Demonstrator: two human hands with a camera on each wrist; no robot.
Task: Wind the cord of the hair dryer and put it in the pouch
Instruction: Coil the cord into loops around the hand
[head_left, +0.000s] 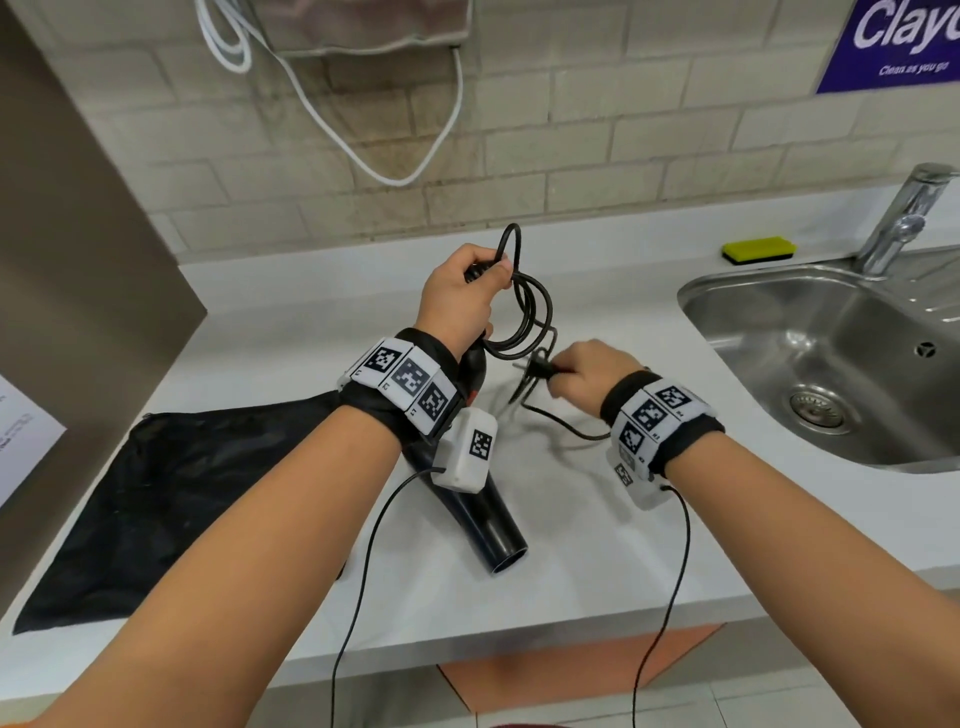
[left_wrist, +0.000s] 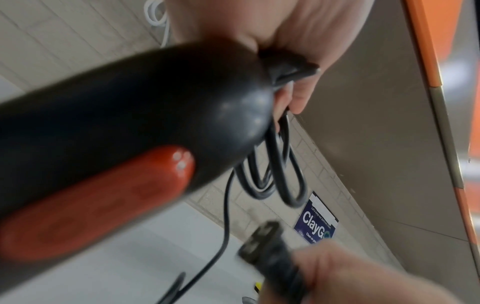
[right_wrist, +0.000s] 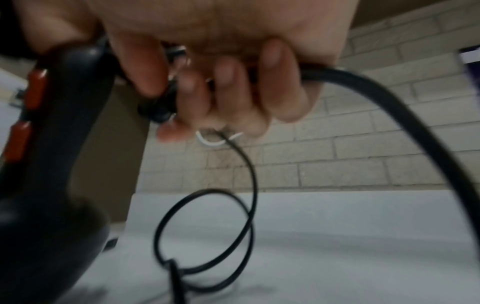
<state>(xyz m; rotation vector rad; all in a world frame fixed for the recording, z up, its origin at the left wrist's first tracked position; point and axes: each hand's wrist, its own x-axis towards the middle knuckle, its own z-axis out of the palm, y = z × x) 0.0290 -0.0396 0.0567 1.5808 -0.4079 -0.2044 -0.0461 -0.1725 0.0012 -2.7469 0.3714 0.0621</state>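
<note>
The left hand (head_left: 460, 296) has its fingers (left_wrist: 296, 98) curled tight around the handle end of the black plastic hair dryer with red switches (head_left: 483, 519) and several loops of its thin black cord (head_left: 524, 312); the right hand (head_left: 582, 371) clamps the black plug (left_wrist: 262, 240) at the cord's free end. The loops hang loose at 3 o'clock of the left fist, so they may well slip free or tangle as the last slack comes in. The flat black mesh pouch (head_left: 171, 493) lies on the white tabletop (head_left: 597, 545) at 8 o'clock, its mouth not visibly open, which could snag the dryer.
</note>
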